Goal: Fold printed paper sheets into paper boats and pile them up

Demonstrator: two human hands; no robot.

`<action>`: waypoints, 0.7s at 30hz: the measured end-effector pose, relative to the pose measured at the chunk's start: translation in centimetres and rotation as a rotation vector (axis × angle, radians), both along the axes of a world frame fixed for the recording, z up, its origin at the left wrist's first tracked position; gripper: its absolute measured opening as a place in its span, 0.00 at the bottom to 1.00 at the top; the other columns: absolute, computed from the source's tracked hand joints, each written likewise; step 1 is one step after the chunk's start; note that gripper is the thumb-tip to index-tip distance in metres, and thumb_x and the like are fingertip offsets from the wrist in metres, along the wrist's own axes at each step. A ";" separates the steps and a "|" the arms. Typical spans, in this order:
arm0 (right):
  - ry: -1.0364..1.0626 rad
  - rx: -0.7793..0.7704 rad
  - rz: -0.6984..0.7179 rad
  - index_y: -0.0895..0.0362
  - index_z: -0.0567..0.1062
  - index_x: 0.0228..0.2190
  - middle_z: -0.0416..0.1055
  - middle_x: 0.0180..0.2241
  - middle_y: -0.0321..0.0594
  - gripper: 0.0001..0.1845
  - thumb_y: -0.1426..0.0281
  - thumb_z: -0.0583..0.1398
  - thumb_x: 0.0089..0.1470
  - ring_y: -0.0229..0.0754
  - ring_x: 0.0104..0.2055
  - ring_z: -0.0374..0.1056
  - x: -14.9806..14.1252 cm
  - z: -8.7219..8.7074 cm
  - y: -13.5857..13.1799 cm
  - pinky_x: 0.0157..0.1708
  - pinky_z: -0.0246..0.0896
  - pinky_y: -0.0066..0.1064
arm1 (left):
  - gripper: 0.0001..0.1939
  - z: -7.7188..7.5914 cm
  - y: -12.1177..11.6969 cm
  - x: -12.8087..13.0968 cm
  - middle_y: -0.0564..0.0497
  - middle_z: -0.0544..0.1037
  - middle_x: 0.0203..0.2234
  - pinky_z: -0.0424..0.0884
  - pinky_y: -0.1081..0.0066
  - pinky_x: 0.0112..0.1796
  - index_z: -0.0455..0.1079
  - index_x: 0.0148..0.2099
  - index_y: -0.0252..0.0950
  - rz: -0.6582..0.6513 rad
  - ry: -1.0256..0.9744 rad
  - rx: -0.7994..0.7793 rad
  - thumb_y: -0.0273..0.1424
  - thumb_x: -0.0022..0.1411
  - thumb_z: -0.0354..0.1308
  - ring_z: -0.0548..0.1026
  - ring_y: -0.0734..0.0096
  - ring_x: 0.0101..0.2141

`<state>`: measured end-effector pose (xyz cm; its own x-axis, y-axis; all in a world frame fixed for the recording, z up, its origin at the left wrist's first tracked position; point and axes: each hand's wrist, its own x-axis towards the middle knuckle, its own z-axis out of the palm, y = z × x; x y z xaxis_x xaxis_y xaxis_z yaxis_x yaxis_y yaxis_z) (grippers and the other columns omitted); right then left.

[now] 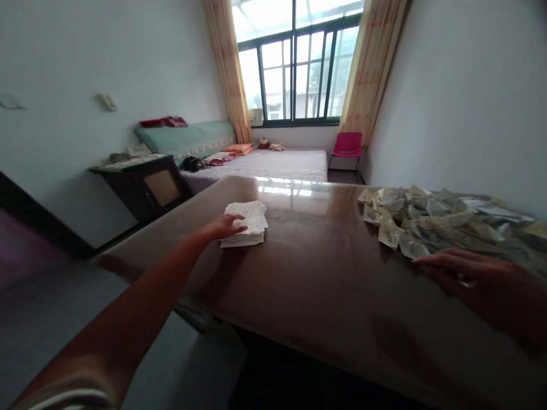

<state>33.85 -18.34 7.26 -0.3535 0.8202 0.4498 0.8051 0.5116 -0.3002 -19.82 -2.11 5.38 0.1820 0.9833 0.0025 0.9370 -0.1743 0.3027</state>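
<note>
My left hand (224, 226) reaches far out across a glossy brown table (316, 267) and rests, fingers stretched flat, on the near edge of a neat stack of white papers (250, 222). My right hand (459, 272) lies flat on the table at the right, fingers extended, touching the near edge of a loose heap of shiny foil packets (431, 225). A ring shows on one finger. Neither hand grips anything.
Beyond the table stand a bed (265, 162) with folded cloths, a dark bedside cabinet (141, 182), a pink chair (347, 145) and a curtained window (294, 62). White walls close in left and right.
</note>
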 end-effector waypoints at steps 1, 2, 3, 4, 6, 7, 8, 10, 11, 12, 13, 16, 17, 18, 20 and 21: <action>-0.071 -0.053 0.011 0.35 0.75 0.39 0.76 0.39 0.45 0.10 0.61 0.58 0.55 0.44 0.33 0.73 -2.2 -0.7 1.0 0.30 0.62 0.39 | 0.36 -0.4 0.2 0.4 0.40 0.77 0.47 0.67 0.66 0.45 0.71 0.52 0.35 0.014 0.035 -0.010 0.55 0.50 0.55 0.73 0.53 0.47; -0.126 -0.083 0.041 0.38 0.76 0.38 0.76 0.39 0.45 0.09 0.61 0.57 0.56 0.43 0.33 0.73 -4.4 -1.3 1.7 0.31 0.63 0.37 | 0.36 -0.7 0.4 0.7 0.40 0.76 0.47 0.67 0.66 0.44 0.72 0.52 0.35 0.025 0.068 -0.022 0.56 0.50 0.55 0.73 0.52 0.47; -0.190 -0.114 0.091 0.40 0.76 0.38 0.75 0.38 0.44 0.10 0.62 0.55 0.58 0.43 0.34 0.72 -6.5 -1.7 2.3 0.32 0.63 0.37 | 0.36 -0.8 0.7 1.0 0.39 0.76 0.47 0.67 0.66 0.43 0.72 0.51 0.35 0.033 0.099 -0.035 0.56 0.49 0.56 0.73 0.52 0.47; -0.239 -0.138 0.157 0.42 0.76 0.39 0.75 0.37 0.43 0.12 0.62 0.53 0.60 0.42 0.34 0.72 -8.5 -1.9 2.7 0.33 0.63 0.36 | 0.35 -0.9 0.9 1.2 0.40 0.77 0.46 0.67 0.67 0.42 0.73 0.50 0.35 0.037 0.128 -0.050 0.56 0.48 0.57 0.73 0.51 0.46; -0.318 -0.162 0.267 0.46 0.76 0.39 0.75 0.35 0.43 0.15 0.64 0.50 0.62 0.42 0.34 0.71 -11.9 -2.0 2.9 0.33 0.61 0.34 | 0.32 -0.6 1.4 1.5 0.41 0.78 0.44 0.67 0.68 0.41 0.74 0.46 0.36 0.035 0.177 -0.080 0.55 0.47 0.60 0.74 0.53 0.45; -0.344 -0.167 0.321 0.48 0.77 0.38 0.75 0.34 0.43 0.15 0.66 0.50 0.62 0.42 0.35 0.70 -13.3 -2.0 2.9 0.34 0.60 0.33 | 0.30 -0.5 1.6 1.6 0.42 0.78 0.43 0.67 0.68 0.41 0.74 0.45 0.36 0.032 0.196 -0.094 0.53 0.47 0.61 0.74 0.53 0.44; -0.375 -0.176 0.366 0.49 0.77 0.37 0.75 0.34 0.42 0.15 0.67 0.50 0.62 0.42 0.35 0.70 -14.4 -1.9 2.9 0.34 0.60 0.33 | 0.27 -0.3 1.7 1.6 0.43 0.78 0.41 0.68 0.68 0.41 0.74 0.43 0.35 0.029 0.212 -0.105 0.51 0.48 0.63 0.74 0.55 0.43; -0.426 -0.179 0.433 0.51 0.76 0.35 0.74 0.32 0.41 0.14 0.69 0.50 0.62 0.42 0.34 0.69 -16.1 -1.8 3.0 0.33 0.58 0.32 | 0.22 0.0 2.0 1.5 0.45 0.78 0.40 0.68 0.65 0.42 0.74 0.42 0.34 0.023 0.234 -0.126 0.46 0.53 0.62 0.74 0.58 0.43; -0.443 -0.177 0.457 0.52 0.76 0.34 0.74 0.32 0.40 0.14 0.70 0.50 0.62 0.41 0.34 0.69 -16.8 -1.8 3.2 0.33 0.57 0.31 | 0.19 0.1 2.1 1.4 0.45 0.77 0.40 0.69 0.63 0.43 0.73 0.42 0.34 0.022 0.239 -0.136 0.44 0.56 0.61 0.74 0.60 0.42; -0.451 -0.172 0.477 0.52 0.76 0.34 0.74 0.31 0.39 0.14 0.70 0.50 0.62 0.41 0.34 0.69 -17.4 -1.9 3.4 0.32 0.56 0.31 | 0.17 0.2 2.2 1.3 0.46 0.76 0.41 0.70 0.61 0.44 0.72 0.43 0.33 0.022 0.239 -0.144 0.42 0.60 0.59 0.74 0.62 0.42; -0.448 -0.168 0.491 0.52 0.76 0.34 0.74 0.31 0.39 0.13 0.70 0.51 0.61 0.41 0.34 0.69 -17.9 -1.9 3.7 0.32 0.55 0.30 | 0.16 0.2 2.3 1.1 0.46 0.75 0.41 0.71 0.60 0.44 0.71 0.45 0.33 0.024 0.235 -0.151 0.40 0.62 0.57 0.74 0.64 0.42; -0.387 -0.166 0.508 0.52 0.76 0.35 0.75 0.32 0.38 0.12 0.70 0.52 0.60 0.40 0.34 0.70 -19.6 -2.1 5.0 0.31 0.54 0.28 | 0.15 0.1 2.6 0.2 0.47 0.74 0.44 0.72 0.60 0.42 0.69 0.48 0.33 0.028 0.195 -0.160 0.38 0.65 0.55 0.74 0.65 0.41; -0.352 -0.170 0.505 0.52 0.76 0.35 0.75 0.33 0.37 0.11 0.70 0.53 0.60 0.39 0.34 0.70 -20.3 -2.1 5.6 0.31 0.54 0.28 | 0.15 0.0 2.7 -0.1 0.47 0.74 0.43 0.72 0.61 0.42 0.69 0.48 0.33 0.025 0.175 -0.161 0.38 0.65 0.55 0.74 0.65 0.41; -0.314 -0.175 0.496 0.51 0.77 0.36 0.76 0.34 0.37 0.11 0.69 0.54 0.60 0.39 0.34 0.70 -21.0 -2.1 6.2 0.31 0.54 0.27 | 0.15 -0.1 2.9 -0.3 0.47 0.74 0.43 0.73 0.61 0.41 0.69 0.48 0.33 0.020 0.153 -0.160 0.38 0.65 0.55 0.74 0.66 0.40; -0.238 -0.184 0.474 0.50 0.77 0.37 0.76 0.35 0.36 0.11 0.68 0.55 0.59 0.38 0.34 0.71 -22.7 -2.1 7.7 0.31 0.55 0.27 | 0.15 -0.3 3.2 -0.9 0.48 0.75 0.40 0.72 0.63 0.39 0.70 0.46 0.33 0.007 0.110 -0.155 0.39 0.64 0.55 0.74 0.67 0.38; -0.203 -0.186 0.457 0.50 0.78 0.37 0.77 0.34 0.35 0.11 0.68 0.55 0.58 0.38 0.33 0.71 -23.6 -2.1 8.5 0.31 0.55 0.27 | 0.15 -0.4 3.4 -1.1 0.48 0.76 0.38 0.72 0.64 0.38 0.71 0.44 0.32 0.000 0.089 -0.151 0.39 0.62 0.57 0.74 0.68 0.36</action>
<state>10.23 -9.86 5.16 -0.7583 0.6214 0.1970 0.5638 0.7769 -0.2804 -20.91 1.25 4.97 0.1750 0.9713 -0.1609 0.9612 -0.1331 0.2416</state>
